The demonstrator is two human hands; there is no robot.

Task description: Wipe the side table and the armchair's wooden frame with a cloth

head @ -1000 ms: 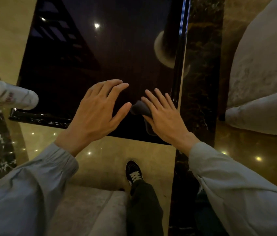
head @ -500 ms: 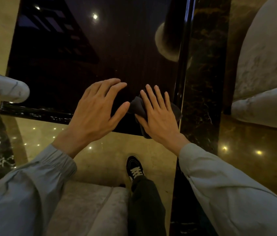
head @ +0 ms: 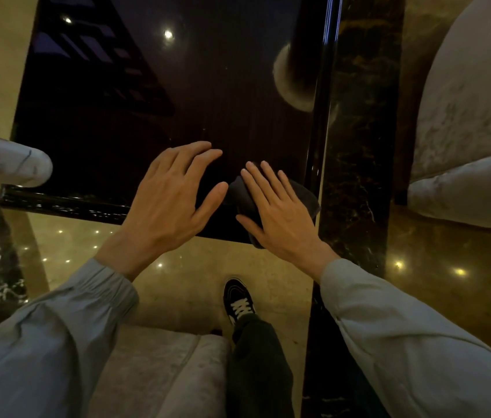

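I saw the counter (head: pixel 153 110) as a dark, glossy slab, mirror-smooth, with a rounded black rim. The cloth (head: pixel 239 194), dark, soft and crumpled, lay at its near right corner. My right hand (head: pixel 280 218) pressed flat on it, fingers spread. My left hand (head: pixel 172 200) hovered open just beside, holding nothing. Pale plush upholstery (head: pixel 153 375) showed below.

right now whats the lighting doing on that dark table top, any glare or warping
Head view: dim, warm light; the glossy table mirrors ceiling spots as bright dots and dark ceiling lines; the dark cloth under the right hand nearly melts into it; the wide lens bends the table edges and the chair at the frame's right.
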